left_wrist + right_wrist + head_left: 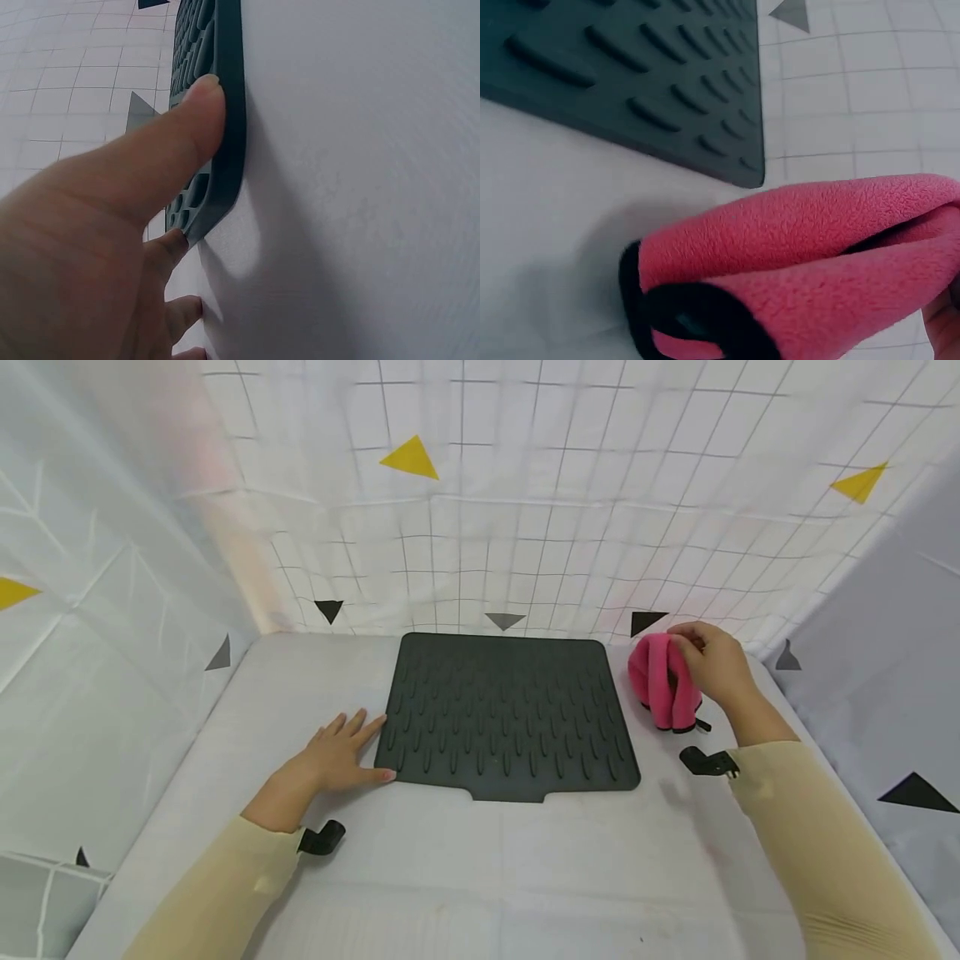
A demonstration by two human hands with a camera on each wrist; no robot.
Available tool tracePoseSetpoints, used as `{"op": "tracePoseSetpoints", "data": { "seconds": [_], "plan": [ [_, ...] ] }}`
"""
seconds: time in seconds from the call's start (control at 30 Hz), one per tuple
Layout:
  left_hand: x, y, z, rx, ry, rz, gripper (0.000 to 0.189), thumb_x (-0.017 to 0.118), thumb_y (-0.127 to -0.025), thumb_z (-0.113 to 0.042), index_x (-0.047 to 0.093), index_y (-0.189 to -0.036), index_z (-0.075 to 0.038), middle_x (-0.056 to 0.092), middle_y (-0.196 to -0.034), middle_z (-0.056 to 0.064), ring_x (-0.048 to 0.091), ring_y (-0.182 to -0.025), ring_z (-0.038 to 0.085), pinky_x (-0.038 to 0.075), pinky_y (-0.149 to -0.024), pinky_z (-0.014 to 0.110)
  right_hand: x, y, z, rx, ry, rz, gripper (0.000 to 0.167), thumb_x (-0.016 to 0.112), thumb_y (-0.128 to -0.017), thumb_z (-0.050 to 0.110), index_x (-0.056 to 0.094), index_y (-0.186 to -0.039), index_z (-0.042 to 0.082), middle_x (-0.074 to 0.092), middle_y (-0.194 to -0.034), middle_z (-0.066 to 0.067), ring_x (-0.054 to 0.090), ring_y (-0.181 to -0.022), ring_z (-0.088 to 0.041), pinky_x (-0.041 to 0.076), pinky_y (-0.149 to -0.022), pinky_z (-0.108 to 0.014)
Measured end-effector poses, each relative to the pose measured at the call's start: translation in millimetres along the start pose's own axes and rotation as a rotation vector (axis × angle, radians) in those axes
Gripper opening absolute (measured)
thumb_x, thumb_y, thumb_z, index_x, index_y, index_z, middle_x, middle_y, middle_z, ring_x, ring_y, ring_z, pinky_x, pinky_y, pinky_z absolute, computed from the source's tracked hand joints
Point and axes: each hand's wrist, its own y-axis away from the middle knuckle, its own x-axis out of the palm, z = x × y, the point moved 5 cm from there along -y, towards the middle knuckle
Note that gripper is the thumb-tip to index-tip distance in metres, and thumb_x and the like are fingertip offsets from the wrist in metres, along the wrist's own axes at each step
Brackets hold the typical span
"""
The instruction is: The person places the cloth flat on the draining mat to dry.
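Note:
A dark grey-green drying mat (pixel 502 718) with rows of raised ridges lies on the white-covered table, its short lip toward me. My left hand (pixel 337 758) rests at the mat's left front corner with the fingers spread. In the left wrist view, the thumb (pixel 187 124) lies on the mat's edge and a fingertip touches the corner. To the right of the mat, my right hand (pixel 712 660) pinches the top of a folded pink fleecy cloth (pixel 660 685). Black edging and a black loop (pixel 697 315) show at the cloth's lower end.
White sheeting with a grid pattern (pixel 510 552) hangs behind the table, and plain sheets hang at both sides. Black and yellow triangles are scattered on them. A black wrist-camera mount (pixel 322 837) sticks out from the left sleeve, another (pixel 707 762) from the right.

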Motion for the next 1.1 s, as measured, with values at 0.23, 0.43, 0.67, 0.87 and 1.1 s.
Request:
{"op": "tracePoseSetpoints", "data": {
  "seconds": [0.23, 0.43, 0.67, 0.87, 1.1],
  "plan": [
    [0.9, -0.7, 0.1, -0.007, 0.007, 0.002, 0.100, 0.063, -0.087, -0.067, 0.023, -0.160, -0.011, 0.016, -0.162, 0.028, 0.011, -0.145, 0.056, 0.015, -0.111, 0.073, -10.5, 1.2, 18.4, -0.011, -0.006, -0.074, 0.044, 0.047, -0.106, 0.035, 0.061, -0.124, -0.004, 0.062, -0.108, -0.024, 0.056, -0.095, -0.033, 0.041, -0.072, -0.024],
    [-0.6, -0.4, -2.9, -0.001, 0.003, -0.003, 0.101, 0.063, -0.086, -0.067, 0.025, -0.159, -0.010, 0.018, -0.161, 0.029, 0.013, -0.144, 0.057, 0.016, -0.110, 0.073, -17.5, 1.5, 32.2, 0.010, -0.037, -0.115, 0.049, 0.044, -0.106, 0.039, 0.059, -0.126, -0.003, 0.060, -0.110, -0.023, 0.055, -0.097, -0.032, 0.039, -0.069, -0.015],
    [-0.6, -0.3, -1.9, -0.003, -0.001, 0.001, 0.101, 0.063, -0.087, -0.067, 0.025, -0.159, -0.009, 0.018, -0.161, 0.029, 0.013, -0.144, 0.057, 0.017, -0.110, 0.073, -22.6, 1.4, 61.5, -0.018, -0.073, -0.138, 0.047, 0.047, -0.105, 0.039, 0.060, -0.125, -0.002, 0.060, -0.108, -0.020, 0.053, -0.092, -0.026, 0.040, -0.069, -0.014],
    [-0.3, -0.7, -1.9, 0.001, -0.001, -0.003, 0.101, 0.064, -0.086, -0.067, 0.025, -0.159, -0.010, 0.018, -0.161, 0.029, 0.013, -0.144, 0.057, 0.017, -0.109, 0.074, -23.9, -4.3, 91.2, -0.064, -0.122, -0.153, 0.044, 0.049, -0.105, 0.036, 0.060, -0.125, -0.002, 0.060, -0.107, -0.018, 0.052, -0.090, -0.022, 0.041, -0.071, -0.012],
    [-3.3, 1.8, -4.5, 0.001, 0.007, -0.007, 0.099, 0.065, -0.087, -0.064, 0.026, -0.159, -0.008, 0.018, -0.161, 0.030, 0.013, -0.144, 0.058, 0.017, -0.109, 0.074, -20.1, -11.6, 124.4, -0.116, -0.202, -0.170, 0.038, 0.051, -0.105, 0.032, 0.062, -0.121, -0.001, 0.061, -0.103, -0.013, 0.052, -0.085, -0.018, 0.042, -0.069, -0.015]
  ]
}}
